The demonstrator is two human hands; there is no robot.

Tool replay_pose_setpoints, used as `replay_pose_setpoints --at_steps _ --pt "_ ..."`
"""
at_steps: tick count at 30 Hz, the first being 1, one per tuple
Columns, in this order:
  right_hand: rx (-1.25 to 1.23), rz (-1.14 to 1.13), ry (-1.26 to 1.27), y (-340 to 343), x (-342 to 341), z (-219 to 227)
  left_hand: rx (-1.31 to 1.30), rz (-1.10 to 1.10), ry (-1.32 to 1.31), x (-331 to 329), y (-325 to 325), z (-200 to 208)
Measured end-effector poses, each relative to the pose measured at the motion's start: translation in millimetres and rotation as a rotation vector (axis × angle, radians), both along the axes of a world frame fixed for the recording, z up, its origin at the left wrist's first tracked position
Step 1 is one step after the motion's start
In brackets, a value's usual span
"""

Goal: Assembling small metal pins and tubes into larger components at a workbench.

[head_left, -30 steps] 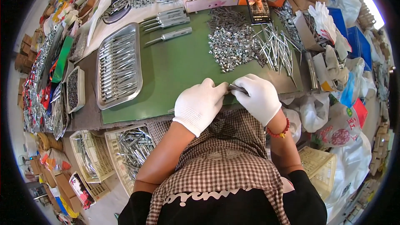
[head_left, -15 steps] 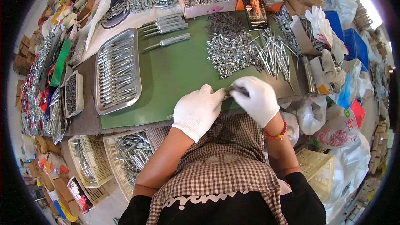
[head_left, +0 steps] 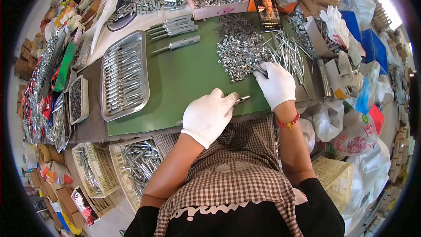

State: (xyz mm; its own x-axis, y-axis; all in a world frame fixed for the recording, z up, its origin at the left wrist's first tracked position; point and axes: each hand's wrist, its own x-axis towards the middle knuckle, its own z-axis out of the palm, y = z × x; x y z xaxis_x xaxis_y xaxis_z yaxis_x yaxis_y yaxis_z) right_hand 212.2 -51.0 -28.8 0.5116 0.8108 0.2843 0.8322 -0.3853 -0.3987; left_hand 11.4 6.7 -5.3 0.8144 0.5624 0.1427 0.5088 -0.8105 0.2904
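Observation:
Both my hands wear white gloves over a green mat (head_left: pixel 184 79). My left hand (head_left: pixel 208 115) is closed around a slim metal tool (head_left: pixel 241 100) whose tip sticks out to the right, near the mat's front edge. My right hand (head_left: pixel 277 83) reaches forward to the edge of a heap of small shiny metal parts (head_left: pixel 239 52), fingers pinching at something there; what it grips is too small to tell. A bundle of long metal pins (head_left: pixel 289 55) lies just right of the heap.
A steel tray (head_left: pixel 123 77) of finished tools sits at the mat's left. Several loose tools (head_left: pixel 175 28) lie behind it, a pink box (head_left: pixel 217 0) of parts and a phone (head_left: pixel 265 6) farther back. Baskets of metal pieces (head_left: pixel 136 164) stand below the table edge. Bags and boxes crowd the right.
My right hand has left the left hand and moved forward and right to the heap of parts. The left hand stays near the mat's front edge with the tool.

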Motion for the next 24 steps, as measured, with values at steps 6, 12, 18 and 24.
replay_pose_setpoints --at_steps 6,12,18,24 --pt "-0.175 0.074 -0.127 -10.7 -5.9 17.2 0.006 -0.008 0.000 0.7 0.5 0.9" --pt "0.008 0.294 0.142 -16.7 3.1 11.2 0.009 -0.013 0.007 -0.2 0.2 0.4" --pt "-0.037 0.177 0.057 -33.2 -2.6 12.5 0.003 -0.020 0.023 -1.9 -2.5 5.1" --pt "0.081 0.314 0.253 -37.3 -11.4 16.6 -0.004 0.001 0.042 0.2 -4.3 4.0"
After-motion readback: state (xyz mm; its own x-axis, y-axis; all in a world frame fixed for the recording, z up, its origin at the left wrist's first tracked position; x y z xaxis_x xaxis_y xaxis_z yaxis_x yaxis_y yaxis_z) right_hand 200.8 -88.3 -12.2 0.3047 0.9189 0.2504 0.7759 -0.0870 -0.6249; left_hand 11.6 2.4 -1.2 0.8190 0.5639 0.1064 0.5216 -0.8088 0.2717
